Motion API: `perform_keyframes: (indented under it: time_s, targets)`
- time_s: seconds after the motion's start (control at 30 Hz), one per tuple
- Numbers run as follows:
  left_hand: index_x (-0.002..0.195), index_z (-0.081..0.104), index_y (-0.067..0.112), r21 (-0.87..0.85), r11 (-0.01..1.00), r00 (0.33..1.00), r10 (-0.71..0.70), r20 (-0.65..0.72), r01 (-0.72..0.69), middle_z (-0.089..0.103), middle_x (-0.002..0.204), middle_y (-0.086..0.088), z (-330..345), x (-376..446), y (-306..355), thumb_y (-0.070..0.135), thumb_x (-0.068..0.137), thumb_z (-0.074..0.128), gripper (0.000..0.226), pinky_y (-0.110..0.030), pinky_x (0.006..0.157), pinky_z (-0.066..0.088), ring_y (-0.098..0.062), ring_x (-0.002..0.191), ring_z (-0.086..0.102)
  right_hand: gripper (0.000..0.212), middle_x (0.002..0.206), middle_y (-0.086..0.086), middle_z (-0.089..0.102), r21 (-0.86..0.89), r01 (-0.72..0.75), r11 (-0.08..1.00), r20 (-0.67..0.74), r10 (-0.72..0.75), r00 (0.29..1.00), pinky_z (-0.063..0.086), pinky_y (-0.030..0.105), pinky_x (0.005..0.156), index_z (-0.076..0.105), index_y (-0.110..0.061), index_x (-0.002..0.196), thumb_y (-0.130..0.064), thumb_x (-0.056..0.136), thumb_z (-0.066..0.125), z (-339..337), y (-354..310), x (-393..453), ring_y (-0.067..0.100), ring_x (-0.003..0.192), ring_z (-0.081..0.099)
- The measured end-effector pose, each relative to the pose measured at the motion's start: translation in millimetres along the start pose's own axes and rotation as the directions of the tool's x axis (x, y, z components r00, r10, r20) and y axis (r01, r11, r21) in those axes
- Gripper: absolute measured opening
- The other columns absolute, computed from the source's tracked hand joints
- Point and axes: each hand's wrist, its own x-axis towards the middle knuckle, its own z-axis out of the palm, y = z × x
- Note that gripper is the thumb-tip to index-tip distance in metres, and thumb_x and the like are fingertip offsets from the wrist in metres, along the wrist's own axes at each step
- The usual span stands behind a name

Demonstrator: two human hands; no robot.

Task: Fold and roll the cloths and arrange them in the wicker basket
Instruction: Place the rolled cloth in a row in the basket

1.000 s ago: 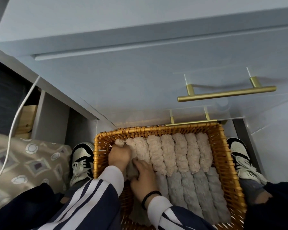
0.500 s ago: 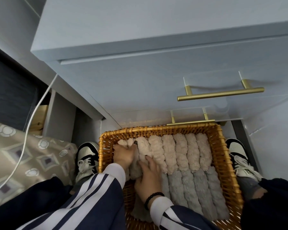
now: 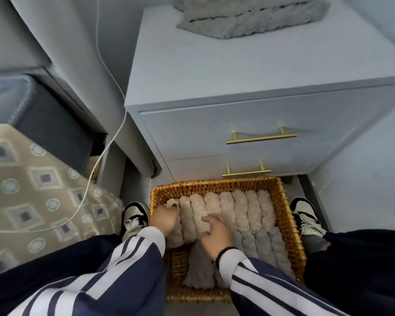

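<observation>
- Wicker basket point(image 3: 285, 215) sits on the floor in front of a pale cabinet point(image 3: 249, 87), between the person's two sneakers; left sneaker point(image 3: 135, 216) just beside its left wall, right sneaker point(image 3: 306, 215) just beside its right wall.
- Beige rolled cloths point(image 3: 244, 210) fill the basket's far row side by side; grey rolled cloths point(image 3: 262, 245) lie in the near row, toward the right wall.
- Left hand point(image 3: 165, 218) reaches into the basket's far left corner, fingers curled round the leftmost beige roll point(image 3: 172, 205).
- Right hand point(image 3: 216, 233) rests mid-basket, fingers bent over and gripping a beige roll next to the left hand's; a black bead bracelet point(image 3: 225, 253) circles that wrist.
- The two hands are apart, with one or two rolls between them.
- A grey cloth point(image 3: 197, 267) lies in the basket's near left part, below the right hand, partly under the sleeve.
- Striped navy-and-white sleeves point(image 3: 128, 258) cover both forearms.
- On the cabinet top, well beyond the basket, lies a stack of grey cloths point(image 3: 249, 17).
- Two brass handles point(image 3: 260, 137) front the cabinet drawers above the basket.
- Left of the basket, a white cable point(image 3: 100, 160) trails over a patterned cover point(image 3: 32, 190).
</observation>
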Motion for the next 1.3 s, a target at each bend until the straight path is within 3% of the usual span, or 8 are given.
perform_keyframes:
  time_s: [0.13,0.27,0.43,0.57,0.73,0.8,1.0,1.3]
  targets:
    - [0.078,0.064,0.011,-0.006,0.992,0.992,0.129,0.005,-0.129,0.063,0.082,-0.008,-24,-40,18,0.026,0.093,0.046,0.028,-0.029,0.068,0.037,-0.027,0.084,0.058,0.041,0.138,0.000,0.040,0.059,0.074,0.995,-0.041,-0.072,0.997,0.036,0.030,0.108,0.057,-0.019,0.126,-0.005,0.088,0.049,-29,-25,-22,0.019,0.126,0.045]
    - [0.056,0.036,0.016,0.009,0.968,0.968,0.250,0.003,-0.250,0.039,0.056,-0.001,-41,-81,44,0.017,0.094,0.043,0.039,-0.029,0.056,0.026,-0.020,0.058,0.038,0.034,0.131,0.002,0.049,0.035,0.144,0.989,-0.127,-0.138,0.982,0.039,0.032,0.105,0.063,-0.019,0.117,-0.006,0.088,0.049,-69,-48,-43,0.018,0.120,0.048]
    - [0.065,0.040,0.013,0.000,0.913,0.911,0.407,0.067,-0.408,0.039,0.066,-0.008,-60,-130,83,0.017,0.094,0.045,0.030,-0.028,0.055,0.028,-0.020,0.060,0.036,0.033,0.121,-0.002,0.047,-0.004,0.181,0.984,-0.197,-0.178,0.964,0.039,0.021,0.090,0.064,-0.020,0.115,-0.007,0.090,0.048,-120,-73,-66,0.014,0.102,0.053]
    - [0.080,0.051,0.009,-0.017,0.850,0.844,0.525,0.106,-0.526,0.049,0.078,-0.014,-68,-171,112,0.017,0.093,0.049,0.015,-0.031,0.066,0.036,-0.024,0.075,0.047,0.030,0.122,0.002,0.052,-0.017,0.224,0.974,-0.217,-0.223,0.950,0.049,0.039,0.095,0.064,-0.024,0.110,-0.009,0.087,0.050,-154,-95,-87,0.023,0.105,0.057]
    - [0.098,0.060,0.017,-0.141,0.802,0.801,0.594,0.074,-0.581,0.067,0.106,-0.007,-85,-211,145,0.016,0.094,0.053,0.009,-0.026,0.071,0.050,-0.017,0.093,0.065,0.027,0.114,0.000,0.053,-0.113,0.322,0.940,-0.295,-0.341,0.893,0.044,0.027,0.085,0.063,-0.025,0.108,-0.011,0.087,0.052,-204,-131,-109,0.019,0.097,0.055]
    - [0.099,0.061,0.020,-0.237,0.767,0.781,0.622,0.049,-0.596,0.069,0.104,-0.002,-96,-224,156,0.016,0.094,0.053,0.010,-0.028,0.078,0.052,-0.012,0.092,0.067,0.023,0.117,-0.002,0.053,-0.130,0.367,0.921,-0.339,-0.389,0.857,0.045,0.030,0.088,0.063,-0.025,0.106,-0.013,0.088,0.054,-224,-147,-120,0.018,0.103,0.056]
    - [0.107,0.064,0.017,-0.477,0.654,0.770,0.633,-0.081,-0.587,0.074,0.093,0.000,-117,-234,178,0.012,0.097,0.049,0.018,-0.031,0.081,0.056,-0.013,0.085,0.072,0.023,0.113,-0.006,0.054,-0.087,0.439,0.894,-0.470,-0.425,0.774,0.040,0.017,0.067,0.065,-0.023,0.101,-0.009,0.089,0.051,-255,-168,-115,0.005,0.084,0.053]
    - [0.103,0.067,0.018,-0.587,0.585,0.779,0.612,-0.133,-0.560,0.075,0.089,0.002,-139,-226,216,0.008,0.096,0.048,0.022,-0.028,0.079,0.056,-0.014,0.085,0.072,0.020,0.116,-0.002,0.054,-0.201,0.473,0.858,-0.516,-0.503,0.693,0.035,0.010,0.071,0.060,-0.020,0.102,-0.008,0.088,0.053,-247,-206,-40,0.008,0.091,0.052]
